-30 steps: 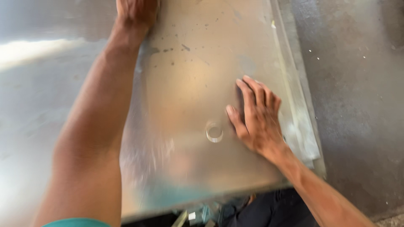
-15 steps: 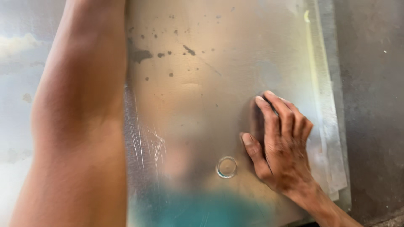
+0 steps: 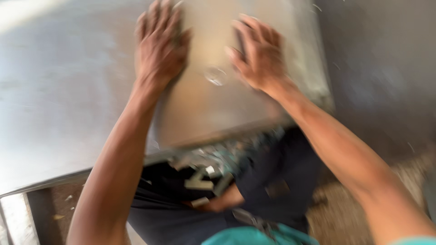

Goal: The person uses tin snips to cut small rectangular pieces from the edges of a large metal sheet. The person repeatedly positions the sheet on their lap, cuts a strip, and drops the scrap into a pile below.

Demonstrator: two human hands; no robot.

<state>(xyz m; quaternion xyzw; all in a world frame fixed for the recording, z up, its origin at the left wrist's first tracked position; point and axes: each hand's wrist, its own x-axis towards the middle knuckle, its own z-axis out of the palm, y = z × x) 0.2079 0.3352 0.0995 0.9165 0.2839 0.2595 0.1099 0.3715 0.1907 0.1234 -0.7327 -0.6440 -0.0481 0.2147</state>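
Note:
A shiny metal sheet (image 3: 209,109) lies on top of a larger metal surface (image 3: 59,95), its near edge over the bench edge. My left hand (image 3: 160,45) rests flat on the sheet's left part with fingers spread. My right hand (image 3: 258,54) presses flat on the sheet's right part, fingers apart. A small round ring mark or hole (image 3: 215,75) shows in the sheet between the two hands. The picture is blurred by motion.
The bench's near edge (image 3: 45,183) runs across the lower left. Below it are my dark trousers (image 3: 272,181) and small metal scraps (image 3: 200,181). Grey floor (image 3: 386,68) lies to the right of the sheet.
The view has swung back and down. My left hand has come back from the far end of the sheet to lie beside my right hand, near the ring mark.

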